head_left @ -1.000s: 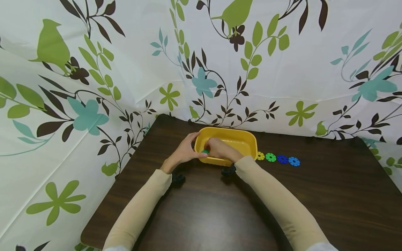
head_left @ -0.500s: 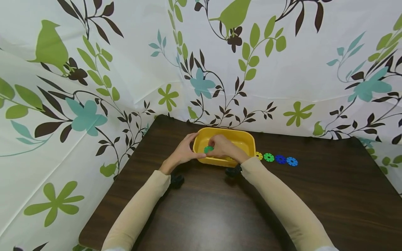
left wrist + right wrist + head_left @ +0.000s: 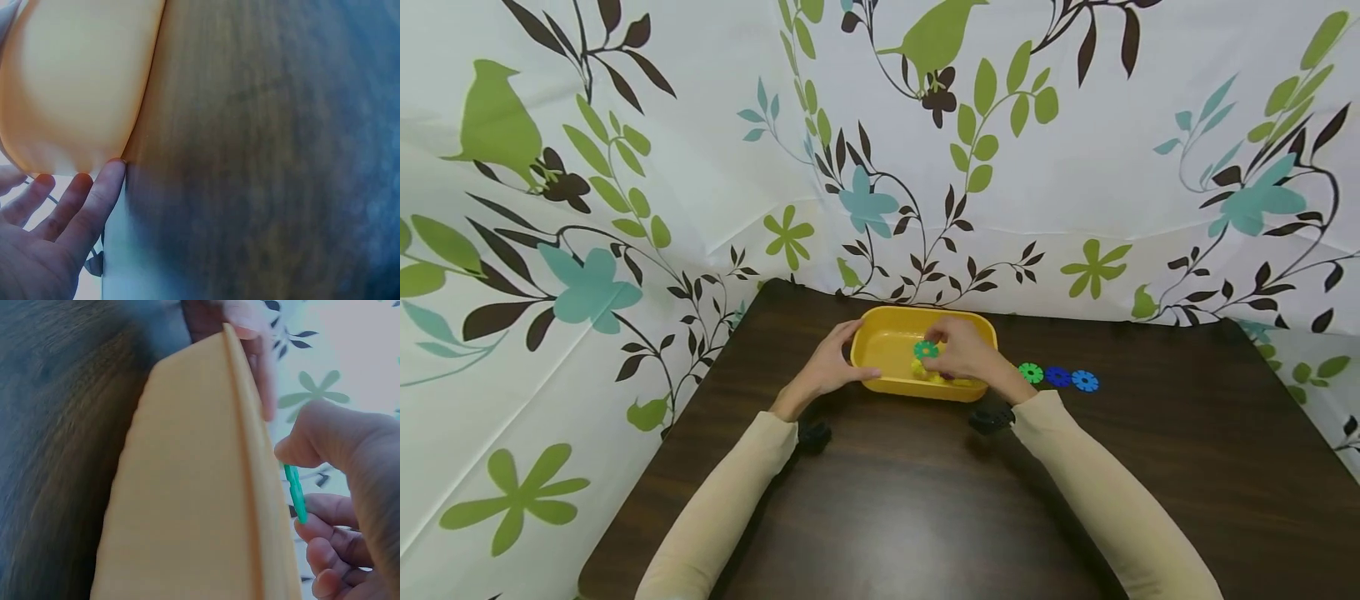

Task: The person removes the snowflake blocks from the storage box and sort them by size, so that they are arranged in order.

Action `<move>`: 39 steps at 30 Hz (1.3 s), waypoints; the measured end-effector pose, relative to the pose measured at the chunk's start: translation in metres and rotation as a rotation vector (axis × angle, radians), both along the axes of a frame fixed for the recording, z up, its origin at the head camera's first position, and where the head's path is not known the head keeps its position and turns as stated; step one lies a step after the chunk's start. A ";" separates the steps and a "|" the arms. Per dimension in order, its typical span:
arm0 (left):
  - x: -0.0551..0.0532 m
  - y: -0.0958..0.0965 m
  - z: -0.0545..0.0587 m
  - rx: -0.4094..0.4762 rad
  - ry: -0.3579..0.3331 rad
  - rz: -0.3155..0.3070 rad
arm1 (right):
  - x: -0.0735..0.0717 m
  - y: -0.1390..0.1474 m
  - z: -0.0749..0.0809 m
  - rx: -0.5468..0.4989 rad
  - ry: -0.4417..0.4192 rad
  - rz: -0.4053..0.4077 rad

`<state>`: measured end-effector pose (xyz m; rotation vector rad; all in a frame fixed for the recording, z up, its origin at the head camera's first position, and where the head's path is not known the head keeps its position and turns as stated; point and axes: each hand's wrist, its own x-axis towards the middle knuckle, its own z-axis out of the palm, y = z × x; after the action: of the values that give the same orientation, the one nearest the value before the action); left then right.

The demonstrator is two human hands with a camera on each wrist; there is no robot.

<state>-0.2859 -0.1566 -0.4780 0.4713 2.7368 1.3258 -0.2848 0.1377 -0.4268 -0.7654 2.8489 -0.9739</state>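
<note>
My right hand [image 3: 966, 350] pinches a green flower-shaped disc [image 3: 926, 350] between thumb and fingers, over the right half of a yellow plastic tub [image 3: 880, 387]. The disc [image 3: 295, 492] stands edge-on at the tub's rim in the right wrist view. Just under it, a yellow disc [image 3: 917, 368] and other pieces show inside the tub, partly hidden by the hand. My left hand [image 3: 829, 364] holds the tub's left end, thumb along the front rim and fingers round the outside. In the left wrist view, fingertips [image 3: 79, 181] touch the tub's end wall.
Right of the tub, a green disc [image 3: 1031, 372], a dark blue disc [image 3: 1058, 377] and a light blue disc [image 3: 1085, 381] lie in a row on the dark wooden table [image 3: 880, 500]. A leaf-patterned cloth [image 3: 1015, 208] hangs behind the table.
My right hand has moved rightward over the tub with the green disc. The left hand stays at the tub's end. The row's yellow disc is now hidden behind the right hand.
</note>
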 end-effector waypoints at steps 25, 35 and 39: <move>0.003 0.001 0.004 -0.011 -0.015 -0.005 | 0.039 0.151 -0.005 -0.046 0.217 -0.295; 0.002 -0.001 0.002 -0.006 -0.004 -0.007 | 0.053 0.203 -0.015 -0.004 0.246 -0.400; 0.001 -0.001 0.001 -0.005 -0.008 -0.007 | 0.056 0.221 -0.023 0.015 0.235 -0.435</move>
<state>-0.2846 -0.1572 -0.4774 0.4742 2.7289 1.3152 -0.2285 0.3583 -0.4495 -0.2716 3.3085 -0.9509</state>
